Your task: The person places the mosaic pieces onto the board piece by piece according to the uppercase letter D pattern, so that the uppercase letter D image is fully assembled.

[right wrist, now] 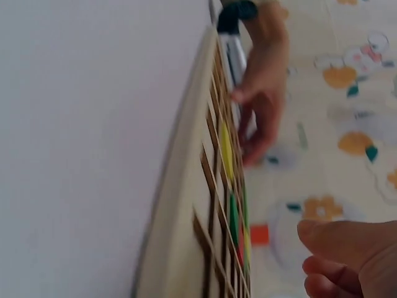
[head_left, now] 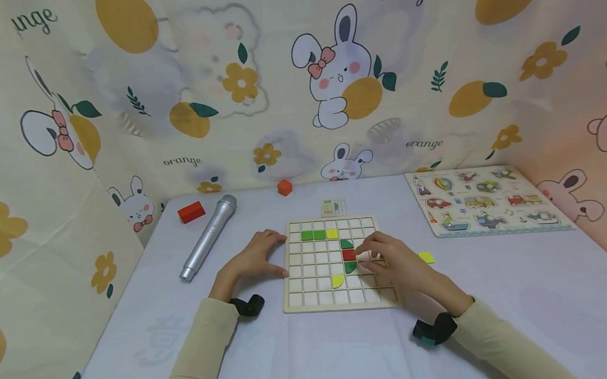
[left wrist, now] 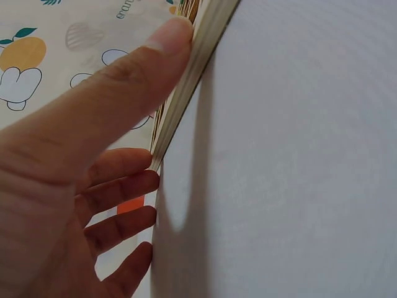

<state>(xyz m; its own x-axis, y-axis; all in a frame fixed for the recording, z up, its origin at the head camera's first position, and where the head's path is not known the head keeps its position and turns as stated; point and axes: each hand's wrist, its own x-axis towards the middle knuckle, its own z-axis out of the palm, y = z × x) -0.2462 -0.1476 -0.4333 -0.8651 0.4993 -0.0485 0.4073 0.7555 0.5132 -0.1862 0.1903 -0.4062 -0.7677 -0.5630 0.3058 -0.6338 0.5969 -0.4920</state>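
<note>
A light wooden grid board (head_left: 308, 299) lies on the table between the hands. Set in its cells are green squares (head_left: 313, 235), a yellow square (head_left: 332, 234), a red square (head_left: 349, 255), a green quarter-round above it (head_left: 346, 244), another below it (head_left: 350, 267), and a yellow quarter-round (head_left: 338, 280). My left hand (head_left: 255, 255) rests along the board's left edge, thumb and fingers spread. Over the board's right half, my right hand (head_left: 395, 260) has its index fingertip right beside the red square. In the right wrist view, nothing shows between its thumb (right wrist: 335, 239) and bent fingers.
A silver microphone (head_left: 209, 237) and a red block (head_left: 191, 212) lie left. Behind the board are a small pattern card (head_left: 333, 207) and an orange-red block (head_left: 285, 187). A picture puzzle board (head_left: 487, 201) lies back right. A yellow tile (head_left: 426, 257) lies beyond the right hand.
</note>
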